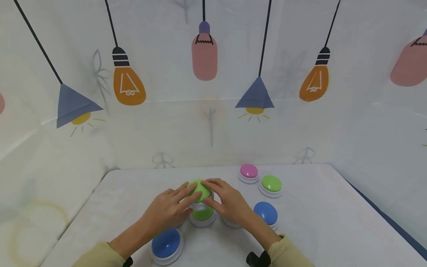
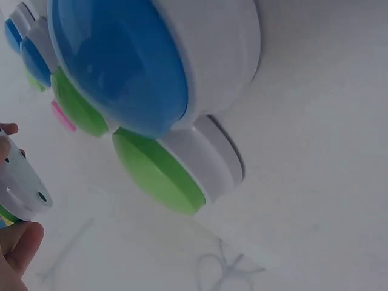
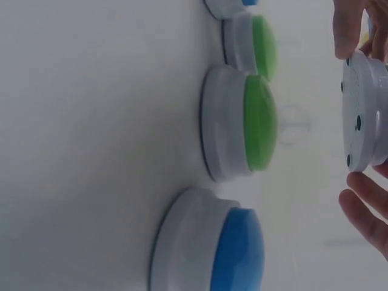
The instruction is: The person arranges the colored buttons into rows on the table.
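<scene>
A round push button [image 1: 202,190] with a green dome and white base is held up between my two hands above the table. On its left side my left hand [image 1: 168,207] grips it, fingers along the top. My right hand [image 1: 231,202] grips the opposite side with fingers and thumb. In the left wrist view, the white underside of the held button [image 2: 27,185] shows small dark feet; the right wrist view shows the same button [image 3: 359,115] from its base. Below it, another green button [image 1: 202,215] sits on the table, partly hidden.
A blue button [image 1: 166,243] stands near my left forearm, and another blue button [image 1: 265,213] beside my right wrist. Farther back right are a green button [image 1: 271,184] and a pink button [image 1: 248,171]. A lamp-patterned sheet [image 1: 173,126] hangs behind the white table [image 1: 317,207].
</scene>
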### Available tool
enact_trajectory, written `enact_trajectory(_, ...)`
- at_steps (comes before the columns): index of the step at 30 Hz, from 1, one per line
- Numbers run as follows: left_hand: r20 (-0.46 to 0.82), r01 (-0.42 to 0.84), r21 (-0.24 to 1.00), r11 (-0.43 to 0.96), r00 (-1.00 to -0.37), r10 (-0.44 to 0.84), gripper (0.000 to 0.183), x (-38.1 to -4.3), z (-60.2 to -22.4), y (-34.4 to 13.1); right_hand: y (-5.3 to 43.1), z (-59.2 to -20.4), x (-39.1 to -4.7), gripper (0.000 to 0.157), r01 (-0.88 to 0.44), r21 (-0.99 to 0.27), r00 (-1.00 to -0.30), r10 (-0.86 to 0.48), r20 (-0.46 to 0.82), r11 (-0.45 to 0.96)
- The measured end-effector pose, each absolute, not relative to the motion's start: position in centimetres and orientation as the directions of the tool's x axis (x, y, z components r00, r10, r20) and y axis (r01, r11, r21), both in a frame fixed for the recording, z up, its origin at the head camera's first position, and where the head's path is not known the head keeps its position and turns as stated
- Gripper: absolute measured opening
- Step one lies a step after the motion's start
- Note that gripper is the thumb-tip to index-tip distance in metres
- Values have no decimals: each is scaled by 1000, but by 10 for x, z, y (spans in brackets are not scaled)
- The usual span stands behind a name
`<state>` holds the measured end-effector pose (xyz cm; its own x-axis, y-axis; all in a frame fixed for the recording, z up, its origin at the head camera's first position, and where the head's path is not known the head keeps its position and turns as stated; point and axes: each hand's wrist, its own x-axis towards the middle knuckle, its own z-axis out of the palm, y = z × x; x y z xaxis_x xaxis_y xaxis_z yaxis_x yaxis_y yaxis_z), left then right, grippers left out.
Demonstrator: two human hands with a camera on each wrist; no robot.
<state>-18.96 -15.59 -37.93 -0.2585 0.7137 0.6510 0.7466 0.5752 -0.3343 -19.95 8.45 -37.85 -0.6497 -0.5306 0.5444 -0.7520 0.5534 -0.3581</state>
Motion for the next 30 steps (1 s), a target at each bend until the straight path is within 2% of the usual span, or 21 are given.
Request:
enact_trajectory(9, 663, 737, -381, 558, -203, 720, 76, -167, -392, -153, 88, -389, -173, 49, -715, -374, -695, -542, 473, 591)
enact_trajectory(11, 660, 733, -395, 554, -193, 726, 68, -162, -395, -152, 89, -393, -167, 48, -714, -369, -697, -546, 465, 595)
enact_trajectory(15, 648, 724, -436, 535, -160, 744, 39, -155, -404, -150, 91, -402, -159, 46, -710, -355, -701, -557, 446, 608)
enact_trajectory(18, 644, 718, -456, 526, -142, 752, 35, -151, -410, -148, 93, -409, -152, 46, -705, -349, -707, -566, 425, 618)
enact_trajectory(24, 640, 696, -492, 524, -119, 759, 31, -142, -420, -146, 96, -421, -144, 46, -741, -307, -666, -593, 452, 598)
enact_trajectory(30, 619, 707, -487, 513, -136, 774, 34, -136, -425, -145, 98, -428, -140, 46, -790, -258, -594, -591, 545, 556)
